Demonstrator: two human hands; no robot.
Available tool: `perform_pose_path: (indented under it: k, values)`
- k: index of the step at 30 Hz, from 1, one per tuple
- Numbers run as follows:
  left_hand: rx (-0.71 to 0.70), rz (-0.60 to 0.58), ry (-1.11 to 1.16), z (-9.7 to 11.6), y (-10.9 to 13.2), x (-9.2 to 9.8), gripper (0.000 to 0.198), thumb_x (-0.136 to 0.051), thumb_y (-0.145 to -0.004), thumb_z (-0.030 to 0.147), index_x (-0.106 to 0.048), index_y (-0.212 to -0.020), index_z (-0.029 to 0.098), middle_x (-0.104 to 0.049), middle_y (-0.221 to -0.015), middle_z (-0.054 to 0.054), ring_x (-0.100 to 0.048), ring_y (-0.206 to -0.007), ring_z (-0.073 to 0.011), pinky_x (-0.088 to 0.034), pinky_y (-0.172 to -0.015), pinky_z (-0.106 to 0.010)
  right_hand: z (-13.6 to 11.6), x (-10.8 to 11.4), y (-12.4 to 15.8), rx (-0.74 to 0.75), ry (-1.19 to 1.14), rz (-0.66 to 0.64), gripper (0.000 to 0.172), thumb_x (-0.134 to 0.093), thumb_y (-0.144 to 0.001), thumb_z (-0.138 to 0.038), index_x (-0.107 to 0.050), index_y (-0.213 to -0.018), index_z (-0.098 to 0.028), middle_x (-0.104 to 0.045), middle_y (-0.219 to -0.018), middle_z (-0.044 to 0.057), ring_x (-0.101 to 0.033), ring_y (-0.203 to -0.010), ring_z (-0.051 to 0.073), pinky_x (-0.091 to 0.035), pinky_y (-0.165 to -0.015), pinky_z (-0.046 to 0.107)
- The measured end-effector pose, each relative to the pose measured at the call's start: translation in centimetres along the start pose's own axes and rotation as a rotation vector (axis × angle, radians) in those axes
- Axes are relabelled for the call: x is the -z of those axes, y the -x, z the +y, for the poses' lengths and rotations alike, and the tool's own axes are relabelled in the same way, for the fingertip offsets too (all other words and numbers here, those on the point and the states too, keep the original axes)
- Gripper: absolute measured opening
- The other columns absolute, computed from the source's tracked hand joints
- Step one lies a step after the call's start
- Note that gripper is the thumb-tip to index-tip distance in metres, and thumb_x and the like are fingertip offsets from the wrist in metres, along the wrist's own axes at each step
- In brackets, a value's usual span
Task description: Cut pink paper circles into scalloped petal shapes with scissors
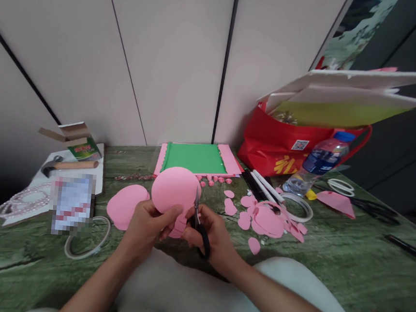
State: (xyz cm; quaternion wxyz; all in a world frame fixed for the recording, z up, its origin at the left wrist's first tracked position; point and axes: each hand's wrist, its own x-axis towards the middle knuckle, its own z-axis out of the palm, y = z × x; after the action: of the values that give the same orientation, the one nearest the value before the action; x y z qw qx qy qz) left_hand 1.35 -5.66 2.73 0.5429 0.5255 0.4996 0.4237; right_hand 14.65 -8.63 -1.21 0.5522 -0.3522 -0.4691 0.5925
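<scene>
My left hand [151, 221] pinches the lower edge of a round pink paper disc [174, 188], holding it up above the table. In my right hand [211, 229] is a pair of scissors [203, 238] with black handles, its blades pointing up along the disc's right edge. I cannot tell whether the blades touch the paper. Left of my left hand lies a stack of pink paper circles [123, 209]. More pink paper [178, 228] shows partly hidden between and below my hands. Pink paper scraps and small cut petals [268, 220] are scattered to the right of the scissors.
Behind my hands lies a green sheet [196, 158] with pink borders. A red bag [267, 146] and a plastic bottle [318, 161] stand at the right. Tape rolls [300, 208], markers [264, 184] and black scissors lie nearby. At the left are a bead string [25, 200] and an opened small box [85, 149].
</scene>
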Motion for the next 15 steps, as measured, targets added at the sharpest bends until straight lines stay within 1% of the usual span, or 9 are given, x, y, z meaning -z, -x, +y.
perform_pose_path:
  k: [5, 9, 12, 15]
  values:
    - [-0.024, -0.003, 0.039, -0.01, 0.06, 0.09, 0.032, -0.068, -0.061, 0.03, -0.05, -0.04, 0.014, -0.044, -0.034, 0.005, -0.035, -0.03, -0.0037, -0.023, -0.032, -0.018, 0.23, 0.08, -0.06, -0.01, 0.025, 0.005, 0.032, -0.073, -0.061, -0.035, -0.049, -0.076, -0.02, -0.051, -0.05, -0.008, -0.042, -0.04, 0.007, -0.032, -0.039, 0.018]
    - [-0.033, -0.031, 0.097, -0.02, 0.05, 0.12, 0.029, -0.07, -0.061, 0.029, -0.053, -0.043, 0.014, -0.046, -0.036, 0.004, -0.037, -0.031, -0.0042, -0.027, -0.032, -0.017, 0.39, 0.07, -0.07, -0.011, 0.031, 0.0, 0.032, -0.071, -0.063, -0.04, -0.048, -0.075, -0.02, -0.048, -0.043, -0.01, -0.044, -0.037, 0.008, -0.034, -0.038, 0.018]
    - [-0.017, -0.108, 0.152, -0.09, 0.01, 0.1, 0.027, -0.068, -0.066, 0.033, -0.057, -0.051, 0.013, -0.053, -0.042, 0.002, -0.043, -0.032, -0.006, -0.032, -0.032, -0.018, 0.4, 0.07, 0.0, -0.007, 0.055, -0.01, 0.033, -0.07, -0.064, -0.043, -0.048, -0.075, -0.02, -0.051, -0.047, -0.008, -0.046, -0.038, 0.008, -0.035, -0.039, 0.019]
    - [0.027, -0.196, 0.172, -0.2, -0.02, 0.07, 0.031, -0.063, -0.072, 0.039, -0.061, -0.055, 0.013, -0.058, -0.045, 0.0, -0.046, -0.032, -0.0074, -0.035, -0.031, -0.018, 0.41, 0.07, 0.06, 0.005, 0.065, -0.043, 0.033, -0.068, -0.067, -0.044, -0.049, -0.076, -0.019, -0.056, -0.055, -0.004, -0.046, -0.04, 0.008, -0.035, -0.039, 0.019]
